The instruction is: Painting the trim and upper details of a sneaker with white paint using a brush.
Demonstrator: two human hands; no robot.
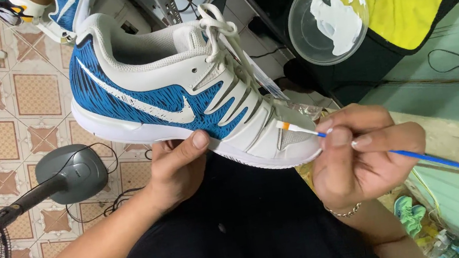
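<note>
Both hands work at the sneaker [175, 88]: the left hand [177, 167] cups its sole from below, and the right hand [361, 155] pinches a blue-handled brush [302, 129], tip on the white toe. At two o'clock, a clear dish [303, 33] holds white paint; the toe area looks unfinished.
</note>
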